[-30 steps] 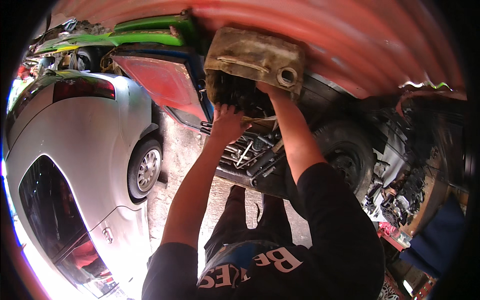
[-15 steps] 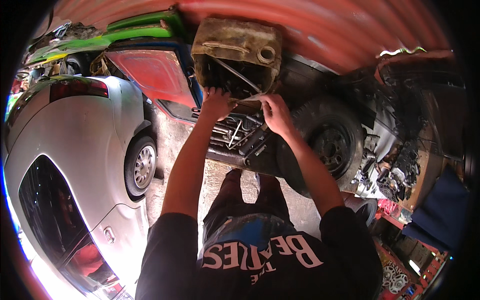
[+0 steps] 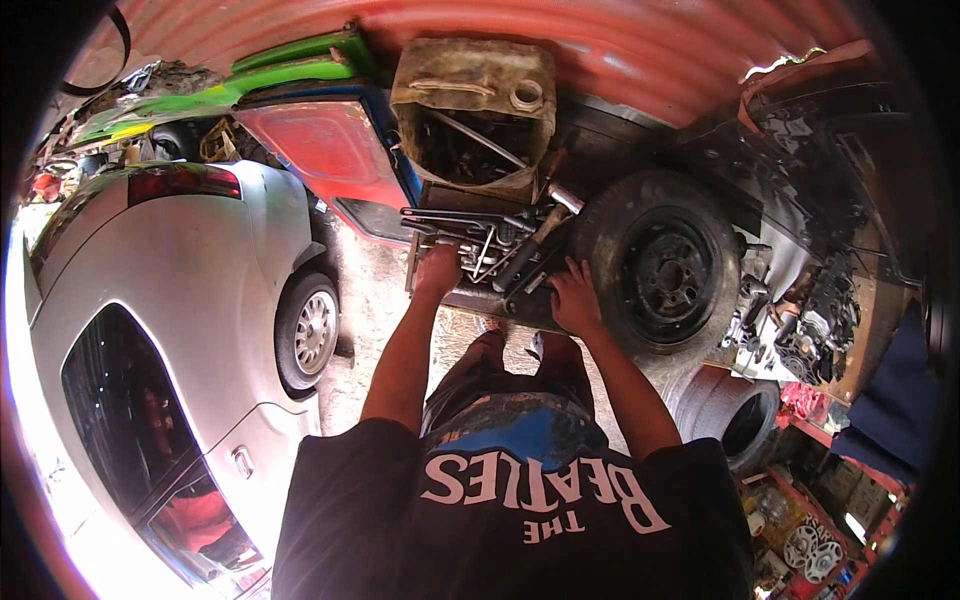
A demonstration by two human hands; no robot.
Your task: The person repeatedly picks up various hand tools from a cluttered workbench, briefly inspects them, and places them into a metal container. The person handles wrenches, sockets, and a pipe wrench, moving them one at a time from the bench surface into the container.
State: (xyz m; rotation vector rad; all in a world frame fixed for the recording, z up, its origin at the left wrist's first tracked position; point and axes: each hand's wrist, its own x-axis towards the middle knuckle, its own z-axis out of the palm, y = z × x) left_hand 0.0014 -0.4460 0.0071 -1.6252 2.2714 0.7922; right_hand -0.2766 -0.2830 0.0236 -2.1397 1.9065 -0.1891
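Observation:
My left hand (image 3: 438, 271) is at the left end of a low bench (image 3: 480, 303), its fingers curled down among metal hand tools; whatever they hold is hidden. My right hand (image 3: 575, 297) hangs over the bench's near edge beside a wheel with a tyre (image 3: 610, 235), its fingers apart and nothing in them. Between the hands lie several tools, among them a bent silver rod (image 3: 484, 252), a dark-handled tool (image 3: 515, 268) and a hammer (image 3: 560, 210). Behind them stands a grimy cut-open plastic jug (image 3: 470, 75) on its side, with a metal bar (image 3: 478, 137) and dark items inside.
A silver car (image 3: 150, 290) stands close on my left. Red and green body panels (image 3: 315, 150) lean behind the bench. To the right are dark metal parts (image 3: 790, 335), another tyre (image 3: 745, 415) lower down, and dark blue cloth (image 3: 885, 400). Corrugated red sheet (image 3: 640, 50) closes the back.
Both hands have come down from the jug's opening toward the bench's near edge. The pale piece pinched between them is out of my fingers. My view has shifted a little.

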